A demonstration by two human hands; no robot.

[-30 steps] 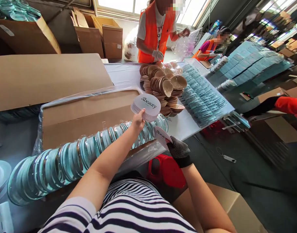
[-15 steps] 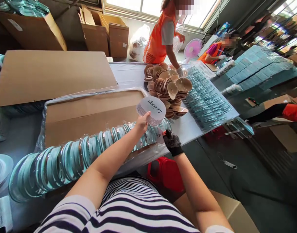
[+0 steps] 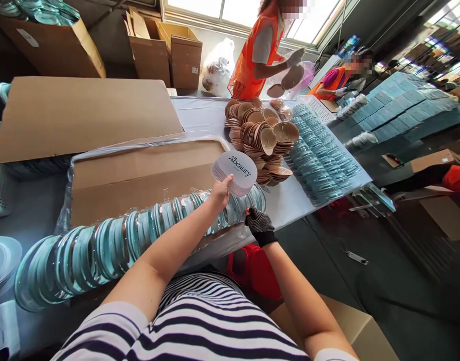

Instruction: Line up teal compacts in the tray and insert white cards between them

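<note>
My bare left hand (image 3: pixel 221 193) grips a stack of oval white printed cards (image 3: pixel 235 169), thumb on top. The lettering on the upper card reads "Sbeauty". Below it a long row of round teal packs (image 3: pixel 115 244) in clear plastic stands on edge along the near side of the table. My right hand (image 3: pixel 260 224), in a black dotted fingerless glove, is at the right end of that row. Its fingers are curled closed by the last packs. Whatever they pinch, if anything, is hidden or too small to make out.
Behind the row lies a plastic-lined cardboard box (image 3: pixel 139 168). Brown bra-cup-shaped pads (image 3: pixel 252 133) are heaped beyond my hands, beside rows of teal packs (image 3: pixel 320 155). A co-worker in an orange vest (image 3: pixel 254 60) stands across the table. A red stool (image 3: pixel 258 271) is below the edge.
My right hand has shifted slightly left and down; the card at its fingers no longer shows. My left hand keeps the stack. The co-worker's hands have risen from the heap with pads.
</note>
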